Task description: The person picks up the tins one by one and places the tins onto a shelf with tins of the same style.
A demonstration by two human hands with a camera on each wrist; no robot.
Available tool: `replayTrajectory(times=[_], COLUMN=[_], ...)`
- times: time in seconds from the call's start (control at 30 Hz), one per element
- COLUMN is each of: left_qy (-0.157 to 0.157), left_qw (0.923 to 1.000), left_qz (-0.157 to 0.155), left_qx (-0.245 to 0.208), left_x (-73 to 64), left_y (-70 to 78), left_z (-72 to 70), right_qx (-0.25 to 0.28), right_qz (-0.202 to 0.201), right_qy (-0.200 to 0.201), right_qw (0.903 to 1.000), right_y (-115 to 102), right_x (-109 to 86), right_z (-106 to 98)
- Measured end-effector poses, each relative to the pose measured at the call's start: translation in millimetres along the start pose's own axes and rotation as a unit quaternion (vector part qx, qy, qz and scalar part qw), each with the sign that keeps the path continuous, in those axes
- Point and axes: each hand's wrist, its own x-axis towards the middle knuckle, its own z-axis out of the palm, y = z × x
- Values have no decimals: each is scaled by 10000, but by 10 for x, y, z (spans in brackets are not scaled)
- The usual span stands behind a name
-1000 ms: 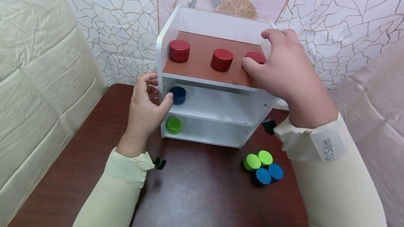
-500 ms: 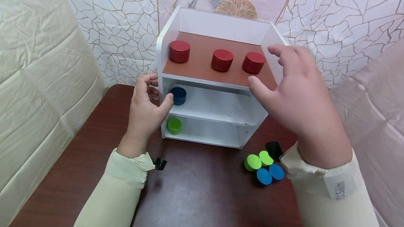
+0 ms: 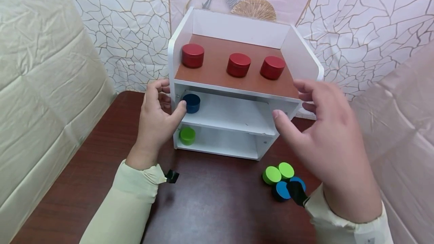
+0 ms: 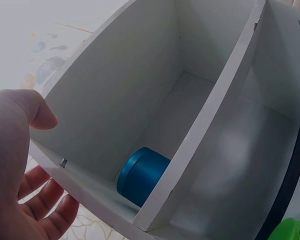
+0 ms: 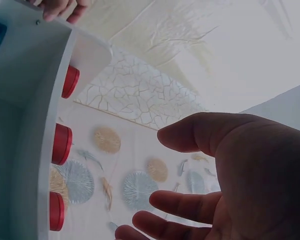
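A small white shelf unit (image 3: 237,90) with a brown top stands on the dark table. My left hand (image 3: 156,119) holds its left side panel, fingers outside and thumb in front; the left wrist view shows curled fingers (image 4: 49,202) behind the panel. Beside the thumb, a blue round tin (image 3: 191,103) sits on the middle shelf, and a green round tin (image 3: 187,136) is below it. On the top are a left red tin (image 3: 193,55), a middle red tin (image 3: 239,65) and a right red tin (image 3: 272,67). Near the unit's right side, my right hand (image 3: 329,134) is empty, fingers spread from the thumb.
Two loose green tins (image 3: 272,175) stand on the table (image 3: 217,202) in front of the unit's right side. Next to them are two blue tins (image 3: 282,190), one partly hidden by the black strap (image 3: 296,194) at my right wrist. A patterned cloth (image 3: 129,29) hangs behind.
My right hand has let go of the right red tin on the top and moved down and to the right, to the unit's side. My left hand has stayed put.
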Motion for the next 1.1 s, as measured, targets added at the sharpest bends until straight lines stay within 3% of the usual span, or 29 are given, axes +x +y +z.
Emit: replayTrajectory(times=[0.2, 0.53, 0.87, 1.1], left_qy=[6, -20, -14, -25], left_qw=[10000, 10000, 10000, 10000], left_qz=[-30, -23, -41, -44], left_qx=[35, 11, 27, 0], left_x=[-4, 1, 2, 0], left_y=[-1, 4, 0, -6], left_z=[2, 12, 2, 5], right_qx=[5, 86, -172, -337], right_qz=[44, 788, 1125, 1673], right_qy=[169, 65, -506, -1008], right_qw=[9998, 9968, 9922, 9802], right_y=[75, 387, 856, 1131], right_x=[-223, -589, -846, -1039], right_z=[49, 234, 584, 720])
